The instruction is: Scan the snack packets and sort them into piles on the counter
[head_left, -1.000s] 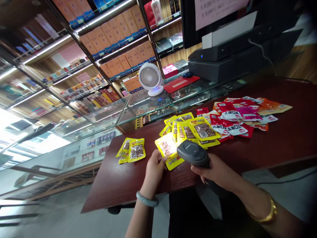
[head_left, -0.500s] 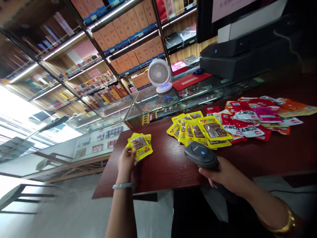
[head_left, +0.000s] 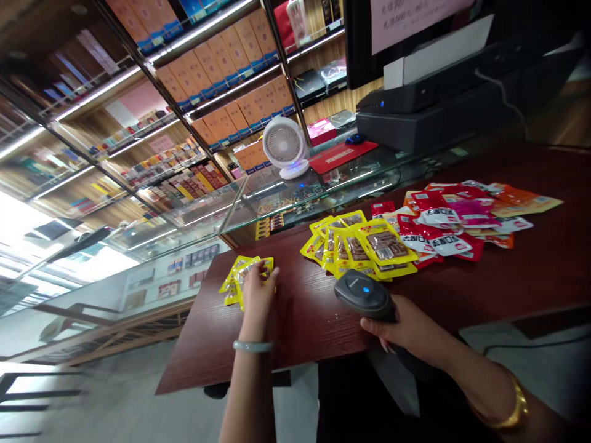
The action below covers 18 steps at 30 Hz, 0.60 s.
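Observation:
My right hand is wrapped round the grip of a black barcode scanner with a blue light on top. The scanner's head points left, just above the table. My left hand rests over a small pile of yellow snack packets at the table's left end. Its thumb and fingers are apart, and they partly cover the top packet. In the middle of the table lies a larger heap of yellow snack packets, with dark brown contents showing through clear windows.
Red, white, pink and orange packets are piled right of the yellow heap on the dark red table. Behind stand a glass display counter, a white fan, a red mat and a black till machine. Shelves hold orange boxes.
My left hand has shifted right across the small pile, from its near-left edge to its right side. The packets there look more spread. My right hand keeps the scanner much as before; the view has turned slightly.

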Motion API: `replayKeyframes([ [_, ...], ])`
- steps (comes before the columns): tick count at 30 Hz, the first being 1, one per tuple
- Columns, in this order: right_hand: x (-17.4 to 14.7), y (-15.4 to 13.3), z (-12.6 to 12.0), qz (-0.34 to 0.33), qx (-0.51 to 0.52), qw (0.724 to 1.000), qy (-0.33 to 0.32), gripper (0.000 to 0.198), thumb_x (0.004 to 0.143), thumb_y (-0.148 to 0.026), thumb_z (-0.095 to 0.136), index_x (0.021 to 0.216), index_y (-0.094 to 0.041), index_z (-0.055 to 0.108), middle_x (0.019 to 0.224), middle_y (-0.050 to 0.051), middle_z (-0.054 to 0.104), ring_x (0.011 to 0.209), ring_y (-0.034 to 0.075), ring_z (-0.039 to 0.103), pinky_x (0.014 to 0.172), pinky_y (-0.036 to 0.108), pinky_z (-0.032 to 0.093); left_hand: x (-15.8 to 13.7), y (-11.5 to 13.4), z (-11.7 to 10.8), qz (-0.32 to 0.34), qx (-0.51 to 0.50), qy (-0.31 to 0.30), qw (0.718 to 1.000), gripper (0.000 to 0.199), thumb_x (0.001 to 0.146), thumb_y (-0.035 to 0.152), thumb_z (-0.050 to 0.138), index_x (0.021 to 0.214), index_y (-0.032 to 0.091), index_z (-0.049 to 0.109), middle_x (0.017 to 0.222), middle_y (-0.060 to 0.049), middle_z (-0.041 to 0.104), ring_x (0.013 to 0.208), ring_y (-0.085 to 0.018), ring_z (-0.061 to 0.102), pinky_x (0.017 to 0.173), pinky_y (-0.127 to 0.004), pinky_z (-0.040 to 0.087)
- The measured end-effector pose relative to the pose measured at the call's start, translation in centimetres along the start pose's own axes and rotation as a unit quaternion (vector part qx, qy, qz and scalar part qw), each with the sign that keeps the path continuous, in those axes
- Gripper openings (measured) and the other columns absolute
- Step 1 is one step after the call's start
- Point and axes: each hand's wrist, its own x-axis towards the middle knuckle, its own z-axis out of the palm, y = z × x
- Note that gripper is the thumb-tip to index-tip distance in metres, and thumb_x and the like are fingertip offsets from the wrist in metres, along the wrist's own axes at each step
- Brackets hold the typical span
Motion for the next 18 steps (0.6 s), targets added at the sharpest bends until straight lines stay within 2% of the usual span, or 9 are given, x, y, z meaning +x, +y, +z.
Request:
replayKeyframes([
  [2,-0.2,0.0,0.0,-0.002,-0.004,1.000,-0.001,0.039,0.072,-0.047,0.075,0.084,-0.018,0.053,0.050,-0.006,0.055,0.044,0.011,0.049,0.046,0.023,0.038,0.8,1.5,2.7,0.025,-0.012,-0.064,0.998,0.055,0.081,0.045,0.065,0.125,0.014,0.060,0.107,-0.013,0.069,0.092,-0.022,0.066,0.085,-0.035,0.051],
  [4,-0.4,-0.1,-0.1,-0.002,-0.007,1.000,0.002,0.039,0.073,-0.048,0.075,0.084,-0.019,0.052,0.050,-0.006,0.055,0.044,0.011,0.049,0.046,0.023,0.037,1.9,2.9,4.9,0.033,0.001,-0.103,0.994,0.054,0.083,0.043,0.065,0.126,0.011,0.060,0.110,-0.016,0.070,0.097,-0.023,0.066,0.087,-0.034,0.049],
  [7,-0.7,-0.2,-0.2,-0.013,0.000,1.000,0.001,0.038,0.074,-0.048,0.074,0.083,-0.019,0.052,0.052,-0.006,0.054,0.044,0.011,0.049,0.046,0.023,0.038,3.6,4.6,7.1,0.034,0.012,-0.174,0.984,0.036,0.087,0.040,0.060,0.108,0.012,0.069,0.102,-0.015,0.073,0.092,-0.023,0.068,0.082,-0.031,0.048],
  [9,-0.8,-0.2,-0.2,-0.026,0.008,1.000,-0.006,0.037,0.075,-0.048,0.074,0.084,-0.019,0.053,0.054,-0.007,0.053,0.045,0.011,0.049,0.046,0.023,0.039,4.5,5.4,7.8,0.032,0.013,-0.207,0.978,0.030,0.089,0.041,0.058,0.092,0.014,0.071,0.086,-0.013,0.073,0.080,-0.022,0.068,0.074,-0.030,0.047],
  [11,-0.8,0.0,-0.3,-0.035,0.013,0.999,-0.011,0.036,0.077,-0.047,0.074,0.084,-0.019,0.053,0.057,-0.006,0.053,0.045,0.011,0.049,0.047,0.023,0.039,5.0,5.7,8.3,0.021,0.009,-0.209,0.978,0.028,0.087,0.042,0.061,0.082,0.015,0.067,0.075,-0.010,0.071,0.066,-0.020,0.066,0.065,-0.028,0.045],
  [15,-0.8,0.3,-0.4,-0.038,0.018,0.999,-0.009,0.035,0.077,-0.047,0.074,0.086,-0.019,0.054,0.059,-0.006,0.053,0.045,0.010,0.050,0.046,0.023,0.039,4.7,5.4,8.9,-0.042,-0.074,-0.205,0.975,0.022,0.081,0.036,0.069,0.081,0.018,0.057,0.064,-0.002,0.066,0.046,-0.015,0.061,0.053,-0.024,0.041],
  [18,-0.7,0.3,-0.4,-0.035,0.015,0.999,-0.014,0.036,0.077,-0.048,0.074,0.084,-0.019,0.054,0.059,-0.006,0.053,0.045,0.010,0.049,0.046,0.023,0.039,3.8,4.6,8.3,-0.083,-0.146,-0.209,0.964,0.023,0.083,0.036,0.067,0.082,0.020,0.051,0.056,0.002,0.062,0.045,-0.014,0.062,0.047,-0.021,0.038],
])
